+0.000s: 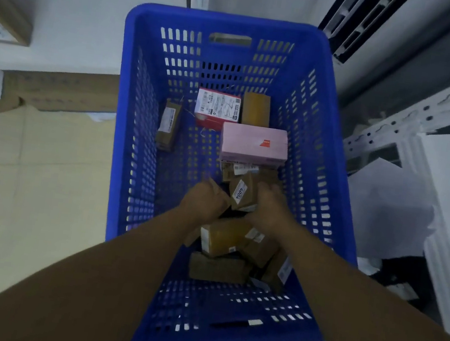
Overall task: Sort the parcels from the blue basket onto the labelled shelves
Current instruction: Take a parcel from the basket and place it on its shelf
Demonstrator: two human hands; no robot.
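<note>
While inside basket (142, 128), hands (204, 200) (271, 205) around parcel (243, 194)

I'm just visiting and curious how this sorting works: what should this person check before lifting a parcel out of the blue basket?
1. Both hands at one parcel: ok. The left hand and right hand flank the small brown parcel.
2. Firm grip: cannot tell. The fingers are blurred and mostly hidden.
3. Label facing up: ok. The white label shows, but its text is too blurred to read.
4. Nothing lying on top of it: ok. The pink box lies farther back.
5. Way up out of the blue basket: ok. The top is open.
6. Target shelf known: cannot tell. The shelf frame on the right shows no readable labels.
</note>
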